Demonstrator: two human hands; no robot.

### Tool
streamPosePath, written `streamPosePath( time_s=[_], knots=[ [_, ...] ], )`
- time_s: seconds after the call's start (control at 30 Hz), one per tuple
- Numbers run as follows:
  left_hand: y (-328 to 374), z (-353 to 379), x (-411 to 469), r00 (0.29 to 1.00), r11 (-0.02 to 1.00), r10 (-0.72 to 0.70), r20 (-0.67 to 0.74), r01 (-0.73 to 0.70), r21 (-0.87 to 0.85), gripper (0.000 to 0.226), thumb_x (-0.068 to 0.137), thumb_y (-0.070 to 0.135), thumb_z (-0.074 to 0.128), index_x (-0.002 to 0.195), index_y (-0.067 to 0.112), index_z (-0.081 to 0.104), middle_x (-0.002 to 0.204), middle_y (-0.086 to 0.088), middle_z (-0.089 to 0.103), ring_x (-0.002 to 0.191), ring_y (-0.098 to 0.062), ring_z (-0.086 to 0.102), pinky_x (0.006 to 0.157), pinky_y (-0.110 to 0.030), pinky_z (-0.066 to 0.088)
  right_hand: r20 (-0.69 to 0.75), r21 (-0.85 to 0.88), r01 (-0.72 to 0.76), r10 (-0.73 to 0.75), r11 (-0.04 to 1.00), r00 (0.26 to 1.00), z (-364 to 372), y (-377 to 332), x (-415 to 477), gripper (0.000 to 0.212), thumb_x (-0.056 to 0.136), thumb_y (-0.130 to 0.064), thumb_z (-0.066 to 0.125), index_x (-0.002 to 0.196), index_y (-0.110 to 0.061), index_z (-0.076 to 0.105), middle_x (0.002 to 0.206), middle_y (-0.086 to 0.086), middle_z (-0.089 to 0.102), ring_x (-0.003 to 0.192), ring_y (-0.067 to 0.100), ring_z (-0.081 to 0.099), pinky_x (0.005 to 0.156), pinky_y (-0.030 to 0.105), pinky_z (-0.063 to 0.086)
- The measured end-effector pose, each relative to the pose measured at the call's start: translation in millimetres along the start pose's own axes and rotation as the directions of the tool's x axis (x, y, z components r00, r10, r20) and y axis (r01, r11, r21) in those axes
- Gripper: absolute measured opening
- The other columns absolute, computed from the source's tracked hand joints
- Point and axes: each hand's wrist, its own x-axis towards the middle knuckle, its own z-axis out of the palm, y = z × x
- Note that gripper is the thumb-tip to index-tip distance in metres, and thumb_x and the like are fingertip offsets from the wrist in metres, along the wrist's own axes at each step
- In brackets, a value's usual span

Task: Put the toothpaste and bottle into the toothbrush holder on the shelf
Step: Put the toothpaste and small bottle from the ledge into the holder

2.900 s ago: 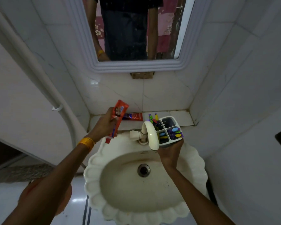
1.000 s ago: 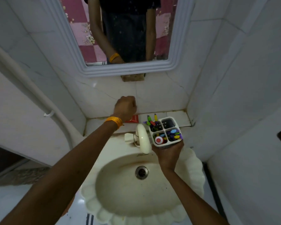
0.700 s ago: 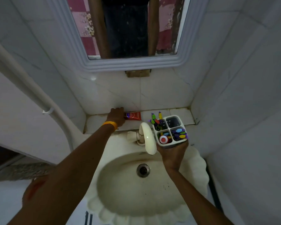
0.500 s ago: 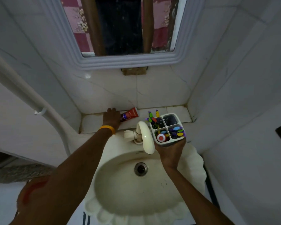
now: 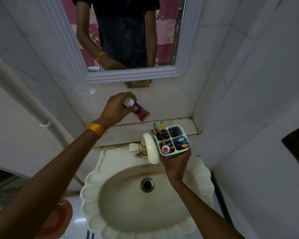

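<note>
My left hand grips a small red and purple tube with a white cap, held in the air above the tiled shelf, left of the holder. My right hand holds the white four-compartment toothbrush holder from below, over the sink's back rim. An orange toothpaste tube stands in the holder's near-left compartment, its red and white cap up. Colourful toothbrushes fill two other compartments; the far-right one looks empty.
The cream tap stands just left of the holder. Below is the scalloped sink with its drain. A mirror hangs above the shelf. A white pipe runs down the left wall. White tiled walls close in on both sides.
The orange toothpaste went from my left hand into the holder. My left hand then reached down to the shelf, took hold of the small red tube lying there and lifted it.
</note>
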Motion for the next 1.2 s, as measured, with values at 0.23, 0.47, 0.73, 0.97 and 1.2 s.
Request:
streamPosePath(
  time_s=[0.23, 0.47, 0.73, 0.97, 1.2],
  knots=[
    [69, 16, 30, 0.916, 0.932, 0.361, 0.173, -0.362, -0.026, 0.029, 0.084, 0.008, 0.074, 0.112, 0.008, 0.067, 0.115, -0.008, 0.068, 0.105, -0.022, 0.063, 0.087, -0.032, 0.054, -0.002, -0.012, 0.005, -0.005, 1.000, 1.000, 2, 2, 0, 0.129, 0.044, -0.042, 0.104, 0.149, -0.013, 0.036, 0.145, 0.007, 0.054, 0.135, 0.024, 0.058, 0.108, 0.047, 0.055],
    [90, 52, 38, 0.849, 0.913, 0.373, 0.375, -0.408, 0.016, 0.030, 0.081, 0.001, 0.073, 0.109, 0.011, 0.068, 0.113, -0.009, 0.067, 0.104, -0.027, 0.064, 0.089, -0.046, 0.055, -0.006, -0.045, 0.034, -0.035, 0.998, 0.999, 2, -2, -2, 0.128, 0.043, -0.035, 0.103, 0.148, -0.011, 0.035, 0.144, 0.005, 0.051, 0.133, 0.021, 0.056, 0.110, 0.038, 0.054],
    [99, 57, 51, 0.817, 0.913, 0.341, 0.464, -0.406, 0.043, 0.030, 0.084, 0.011, 0.073, 0.114, 0.015, 0.066, 0.114, -0.008, 0.068, 0.104, -0.023, 0.062, 0.091, -0.040, 0.052, -0.036, -0.072, 0.062, -0.065, 0.995, 0.997, 2, -2, -4, 0.126, 0.044, -0.046, 0.099, 0.147, -0.014, 0.034, 0.143, 0.006, 0.051, 0.133, 0.024, 0.057, 0.107, 0.046, 0.056],
    [87, 88, 47, 0.833, 0.947, 0.211, 0.511, -0.305, 0.105, 0.030, 0.087, 0.015, 0.071, 0.116, 0.014, 0.066, 0.113, -0.012, 0.068, 0.106, -0.031, 0.061, 0.090, -0.042, 0.050, -0.024, -0.067, 0.057, -0.058, 0.996, 0.998, 4, 0, 0, 0.128, 0.042, -0.035, 0.104, 0.148, -0.010, 0.036, 0.143, 0.003, 0.051, 0.134, 0.023, 0.057, 0.108, 0.043, 0.055],
    [89, 124, 42, 0.848, 0.956, 0.099, 0.521, -0.226, 0.187, 0.030, 0.085, 0.020, 0.072, 0.113, 0.009, 0.068, 0.116, -0.016, 0.070, 0.110, -0.034, 0.061, 0.085, -0.034, 0.047, -0.021, -0.131, 0.052, -0.055, 0.990, 0.998, 1, -8, -3, 0.125, 0.044, -0.028, 0.105, 0.146, -0.003, 0.037, 0.135, -0.002, 0.046, 0.126, 0.017, 0.053, 0.101, 0.019, 0.045]
  ],
)
